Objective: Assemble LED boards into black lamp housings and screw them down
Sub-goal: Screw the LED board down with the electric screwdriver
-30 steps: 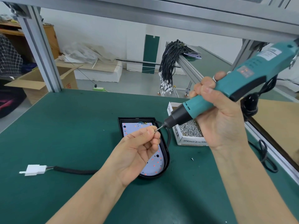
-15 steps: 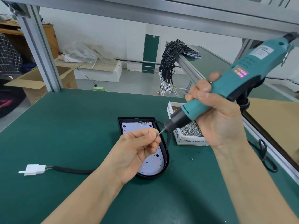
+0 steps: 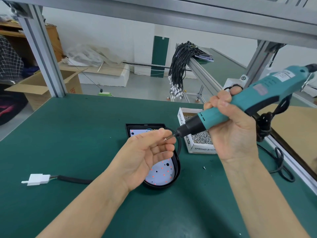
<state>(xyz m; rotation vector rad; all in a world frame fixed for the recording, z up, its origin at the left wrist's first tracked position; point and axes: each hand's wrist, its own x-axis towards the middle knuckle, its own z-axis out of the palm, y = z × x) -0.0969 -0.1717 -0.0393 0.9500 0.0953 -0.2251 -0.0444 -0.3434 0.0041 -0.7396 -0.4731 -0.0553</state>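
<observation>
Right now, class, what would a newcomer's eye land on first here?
The teal electric screwdriver in the right hand, its bit meeting a small screw at the left hand fingertips. Beneath lies the black lamp housing with its white LED board; a box of screws sits to its right.

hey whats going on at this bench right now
A person is fitting a small silver screw onto the bit of a teal electric screwdriver. The right hand grips the driver; the left hand pinches the screw at the tip. Below them on the green mat lies a black lamp housing with a white LED board seated inside, its black cable ending in a white plug. A white cardboard box of screws sits beside it. The bit is above the board, not on it.
</observation>
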